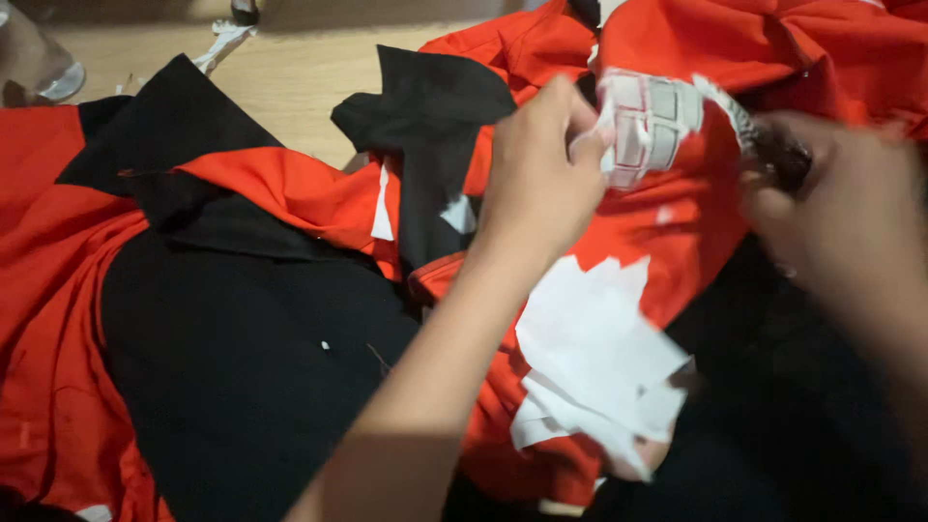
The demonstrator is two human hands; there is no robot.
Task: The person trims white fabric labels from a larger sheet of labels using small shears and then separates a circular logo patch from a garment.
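Note:
A red and black garment lies spread over a wooden table. My left hand pinches a white backing patch fixed to the red cloth near the top middle. My right hand, blurred, grips a small dark object at the patch's right edge; what it is I cannot tell. A larger torn white paper backing sticks to the red fabric below my left forearm.
A black collar piece sits folded beside my left hand. A clear glass object stands at the far left corner. White scraps lie on the wood at the back.

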